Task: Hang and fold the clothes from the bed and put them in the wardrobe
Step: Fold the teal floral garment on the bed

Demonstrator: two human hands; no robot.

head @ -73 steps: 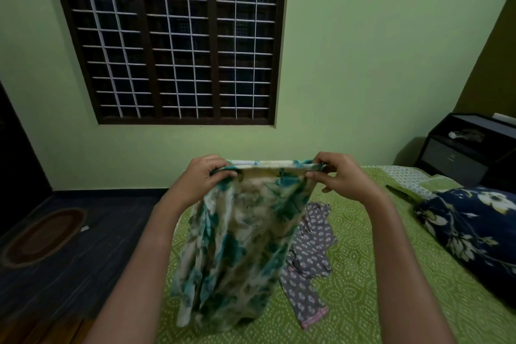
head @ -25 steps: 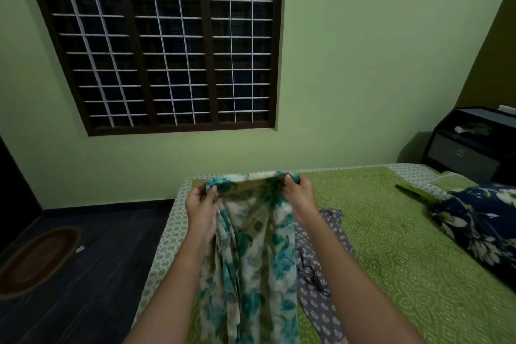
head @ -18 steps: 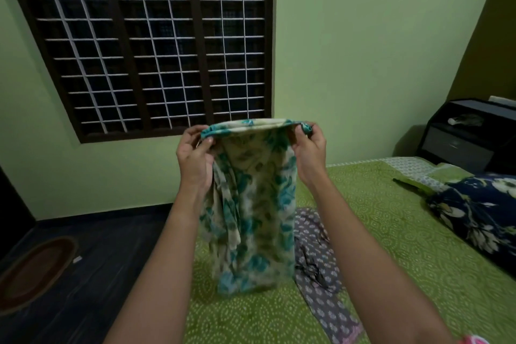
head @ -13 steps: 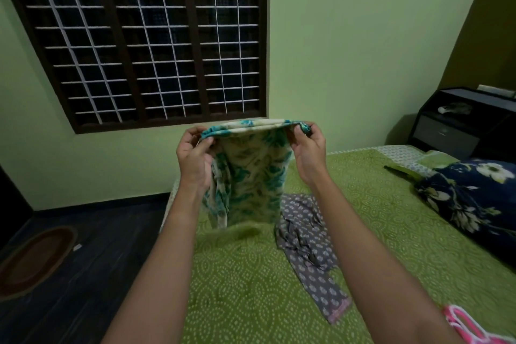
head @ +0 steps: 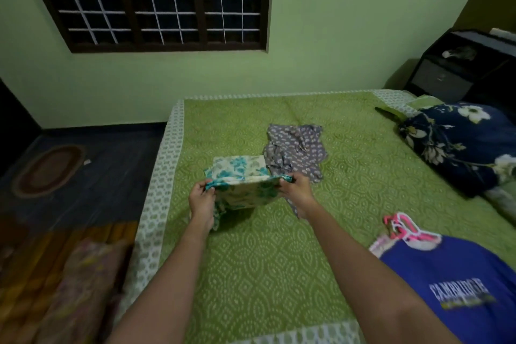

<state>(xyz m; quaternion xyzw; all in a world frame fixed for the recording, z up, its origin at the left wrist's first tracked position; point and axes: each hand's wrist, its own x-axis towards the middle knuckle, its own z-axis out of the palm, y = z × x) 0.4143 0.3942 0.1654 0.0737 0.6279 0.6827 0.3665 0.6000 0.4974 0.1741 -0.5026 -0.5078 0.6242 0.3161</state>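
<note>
I pinch the cream cotton garment with the teal flower print (head: 245, 193) at its two upper corners, my left hand (head: 201, 200) curled round the left corner and my right hand (head: 296, 190) curled round the right one. The edge stretched between them runs straight across in front of me, left to right. Beyond that edge, away from me, the folded part of the garment lies flat on the green quilted bed (head: 279, 274), and a loose flap hangs from the edge on my side. Both hands are about equally near, so I judge the next fold goes forward, over the part already down. A crumpled grey printed garment (head: 296, 148) lies just beside it, past my right hand, and could get caught under the fold. Nearer me on the right lies a blue T-shirt (head: 452, 288) on a pink plastic hanger (head: 405, 229), with a navy floral pillow (head: 458, 142) further off. A barred window (head: 156, 0) sits in the green wall ahead, and an oval rug (head: 47, 170) lies on the dark floor to my left.
</note>
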